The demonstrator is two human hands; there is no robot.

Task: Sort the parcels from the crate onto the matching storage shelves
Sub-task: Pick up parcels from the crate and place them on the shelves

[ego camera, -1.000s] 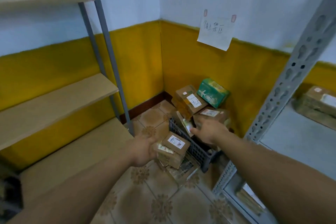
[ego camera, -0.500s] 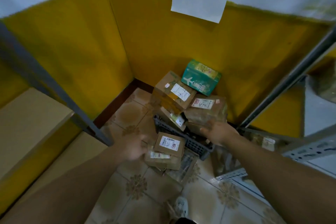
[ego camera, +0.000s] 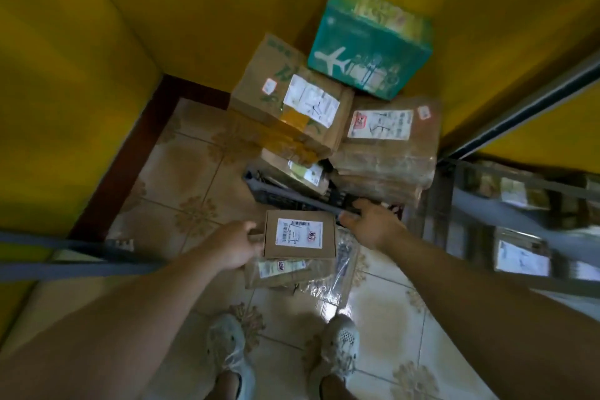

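Overhead, two hands flank one labelled box beside the crate.

Single view — head-worn wide-angle camera, pitched steeply down, facing yellow wall corner. Near: both forearms enter from bottom edge, feet at bottom centre. Crate mid-frame on tiled floor — shelf rack at right edge. Edges blurred.
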